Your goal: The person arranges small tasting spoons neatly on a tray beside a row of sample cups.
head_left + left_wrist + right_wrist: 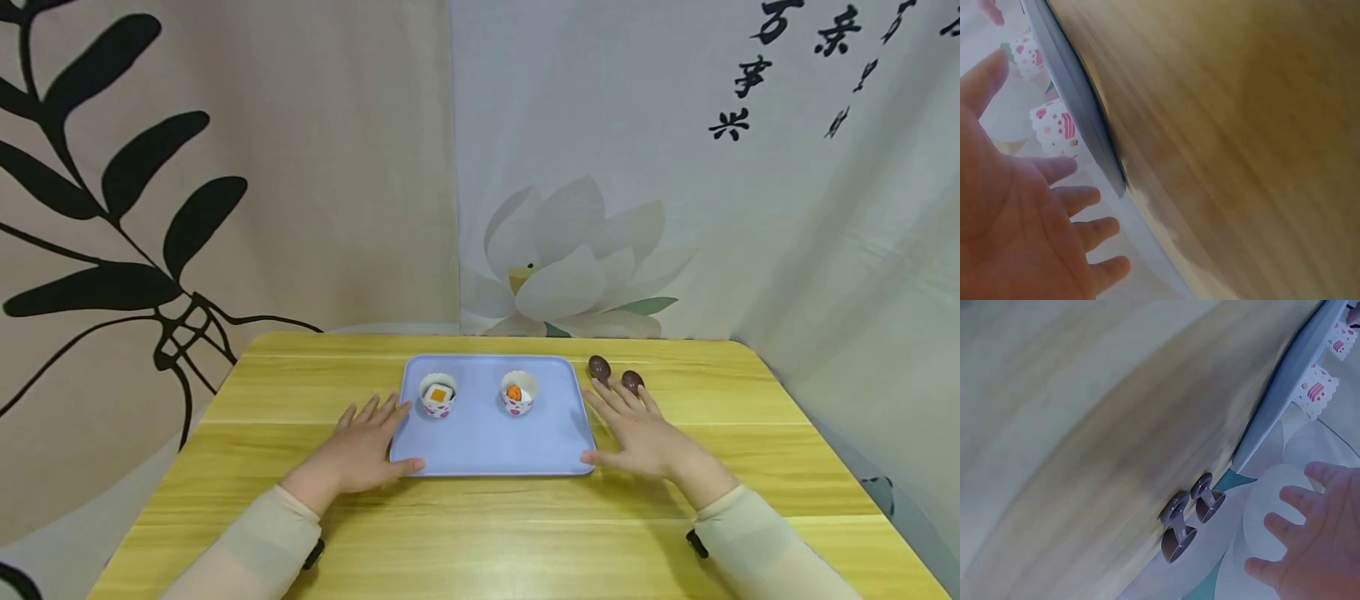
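A pale blue tray [480, 454] lies on the table between both hands. My left hand [367, 450] is at the tray's left edge with fingers spread and its thumb over the front left corner. Opposite it, my right hand [641, 433] spreads its fingers by the right edge, thumb at the front right corner. Two white scalloped paper cups with pink prints stand on the tray. The left cup [438, 410] holds a white piece with an orange square on top [438, 395]; in the right cup [517, 407] lies an orange piece [513, 392]. Neither hand grips anything.
Two small brown stemmed cups [1179, 540] stand on the table beyond my right fingertips, right of the tray. The wooden table [480, 533] ends at a printed curtain [375, 167] behind. Dark wrist straps show at both cuffs.
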Tool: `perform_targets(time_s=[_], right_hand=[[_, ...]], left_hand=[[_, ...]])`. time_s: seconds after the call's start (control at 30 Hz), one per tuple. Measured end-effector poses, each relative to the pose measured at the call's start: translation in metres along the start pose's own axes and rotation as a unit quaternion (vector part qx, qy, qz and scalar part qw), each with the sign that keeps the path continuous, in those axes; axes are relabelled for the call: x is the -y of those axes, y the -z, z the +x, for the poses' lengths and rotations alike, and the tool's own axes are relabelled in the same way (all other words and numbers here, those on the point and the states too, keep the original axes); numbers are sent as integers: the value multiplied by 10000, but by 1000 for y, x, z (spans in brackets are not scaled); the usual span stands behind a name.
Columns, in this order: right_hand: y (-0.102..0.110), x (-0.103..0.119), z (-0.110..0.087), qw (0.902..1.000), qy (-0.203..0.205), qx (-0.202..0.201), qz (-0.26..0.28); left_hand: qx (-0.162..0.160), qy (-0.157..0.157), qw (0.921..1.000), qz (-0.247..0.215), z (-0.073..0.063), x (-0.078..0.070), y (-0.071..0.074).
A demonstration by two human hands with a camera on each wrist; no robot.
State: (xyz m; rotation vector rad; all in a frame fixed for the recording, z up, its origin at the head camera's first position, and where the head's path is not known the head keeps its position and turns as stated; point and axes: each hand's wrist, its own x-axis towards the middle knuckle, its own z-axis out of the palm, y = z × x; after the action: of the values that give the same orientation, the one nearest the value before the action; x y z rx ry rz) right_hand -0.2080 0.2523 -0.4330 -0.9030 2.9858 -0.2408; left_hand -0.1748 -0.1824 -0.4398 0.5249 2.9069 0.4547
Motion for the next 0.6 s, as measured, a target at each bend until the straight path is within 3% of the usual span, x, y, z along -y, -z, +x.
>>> perform_targets(time_s=[0.23,0.6], right_hand=[[-6,-1,1,9999,-36,104,-80],[-9,2,7,9992,98,389,-20]], left_hand=[[289,200,9993,106,0,1,-1],[459,246,9986,30,5,3,-4]])
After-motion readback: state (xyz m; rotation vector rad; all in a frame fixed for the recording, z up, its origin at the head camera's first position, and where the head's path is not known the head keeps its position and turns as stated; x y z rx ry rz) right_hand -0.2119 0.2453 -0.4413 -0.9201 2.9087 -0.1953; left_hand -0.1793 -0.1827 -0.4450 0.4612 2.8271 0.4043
